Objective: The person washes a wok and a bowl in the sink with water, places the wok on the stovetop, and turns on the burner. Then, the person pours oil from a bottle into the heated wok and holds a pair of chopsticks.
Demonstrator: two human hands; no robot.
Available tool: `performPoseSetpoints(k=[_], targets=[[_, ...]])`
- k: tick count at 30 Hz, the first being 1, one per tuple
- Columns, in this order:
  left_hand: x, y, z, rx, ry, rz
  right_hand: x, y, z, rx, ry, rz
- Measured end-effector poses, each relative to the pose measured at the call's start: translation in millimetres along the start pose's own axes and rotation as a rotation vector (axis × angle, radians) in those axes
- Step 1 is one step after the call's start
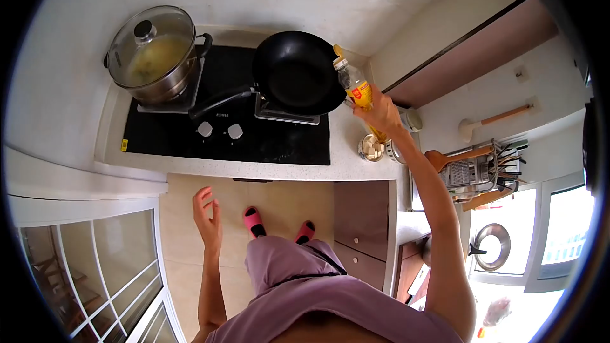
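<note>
My right hand (380, 116) is wrapped round a clear bottle of yellow cooking oil (353, 82) with a red and yellow label. The bottle's yellow cap is flipped up, and its neck tilts toward the rim of a black wok (297, 73). No stream of oil shows. The wok stands on the right burner, its handle pointing left and toward me. My left hand (207, 216) hangs in the air in front of the counter, fingers loosely bent and apart, holding nothing. Below my right hand is a glass jar (371, 148) with pale pieces in it.
A steel pot (159, 86) under a glass lid (151, 44) holds yellowish liquid on the left burner. The black cooktop (279, 143) has two knobs. On the right are a utensil rack (473, 174) and a hanging ladle (492, 119). A glazed door (95, 260) is at left.
</note>
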State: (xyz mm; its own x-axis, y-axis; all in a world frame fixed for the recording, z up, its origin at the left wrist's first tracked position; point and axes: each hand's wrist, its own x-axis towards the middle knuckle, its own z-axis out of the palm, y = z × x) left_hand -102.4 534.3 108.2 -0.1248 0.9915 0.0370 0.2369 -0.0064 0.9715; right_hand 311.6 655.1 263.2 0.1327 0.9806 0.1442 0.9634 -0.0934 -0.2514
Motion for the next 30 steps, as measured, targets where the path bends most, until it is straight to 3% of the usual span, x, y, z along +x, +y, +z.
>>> performPoseSetpoints(k=[14, 30], targets=[[0, -8, -4, -0.019, -0.001, -0.031, 16, 0, -2, -0.176, -0.145, 0.107], [1, -12, -6, -0.001, -0.01, -0.025, 26, -4, 1, -0.241, -0.192, 0.038]])
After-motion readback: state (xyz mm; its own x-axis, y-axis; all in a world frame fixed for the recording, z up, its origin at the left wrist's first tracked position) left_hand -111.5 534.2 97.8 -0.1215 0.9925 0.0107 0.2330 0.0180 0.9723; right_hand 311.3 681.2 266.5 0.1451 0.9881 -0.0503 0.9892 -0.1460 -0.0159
